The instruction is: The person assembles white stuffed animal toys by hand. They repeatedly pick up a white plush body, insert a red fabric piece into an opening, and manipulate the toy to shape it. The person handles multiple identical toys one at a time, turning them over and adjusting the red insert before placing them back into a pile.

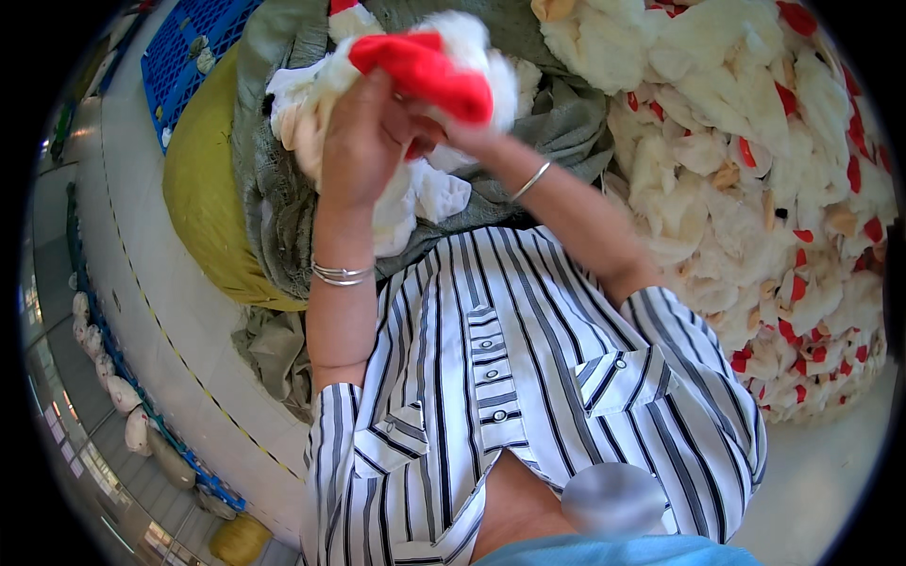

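Both outstretched, left hand (363,137) and right hand (447,135) meet at red cloth (429,77)

The item in hand is a red cloth piece (425,80), soft and plush-like, elongated, with a broad rounded end. It slants from upper left down to the right, raised over white material. Its left end is pinched at the fingertips of the left hand (366,132); its outline is blurred. A small red portion also shows lower down, between the hands, largely hidden.

Directly behind and beside it is white plush (477,42), long-piled and fluffy, bunched rather than flat. A narrow white part with a red tip (342,6) projects at the top edge. Peach-coloured fabric (304,137) shows at the left; white, smoother folds (441,195) lie below. Whether these portions are joined cannot be determined.
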The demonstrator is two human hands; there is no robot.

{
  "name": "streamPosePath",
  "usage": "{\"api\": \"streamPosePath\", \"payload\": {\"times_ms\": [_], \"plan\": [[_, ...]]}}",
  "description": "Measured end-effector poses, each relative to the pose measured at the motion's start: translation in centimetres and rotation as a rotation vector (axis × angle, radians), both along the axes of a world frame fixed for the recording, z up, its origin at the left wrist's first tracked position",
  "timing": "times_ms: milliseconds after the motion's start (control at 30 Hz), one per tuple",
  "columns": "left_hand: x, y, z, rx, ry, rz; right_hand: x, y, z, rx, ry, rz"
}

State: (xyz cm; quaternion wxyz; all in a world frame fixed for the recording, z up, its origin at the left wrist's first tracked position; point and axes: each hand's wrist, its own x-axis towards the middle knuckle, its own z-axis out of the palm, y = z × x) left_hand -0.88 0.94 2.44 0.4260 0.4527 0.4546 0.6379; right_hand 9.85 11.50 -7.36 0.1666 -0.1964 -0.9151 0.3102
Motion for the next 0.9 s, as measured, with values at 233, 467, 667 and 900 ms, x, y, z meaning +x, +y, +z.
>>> {"api": "streamPosePath", "payload": {"times_ms": [233, 467, 667, 900], "plan": [[-10.4, -2.6, -3.3, -0.157, -0.456, 0.452, 26.1, 19.4, 11.2, 0.644, -0.352, -0.891], [-7.6, -2.4, -6.5, -0.212, -0.558, 0.380, 13.1, 11.5, 2.7, 0.155, 0.327, -0.766], [-6.7, -2.9, -5.9, -0.244, -0.522, 0.250, 1.4, -4.1, -15.6, -0.040, -0.213, -0.282], [-7.4, -5.4, -8.7, -0.332, -0.504, 0.281, 2.8, 0.9, -14.7, -0.773, 0.101, -0.308]]}}
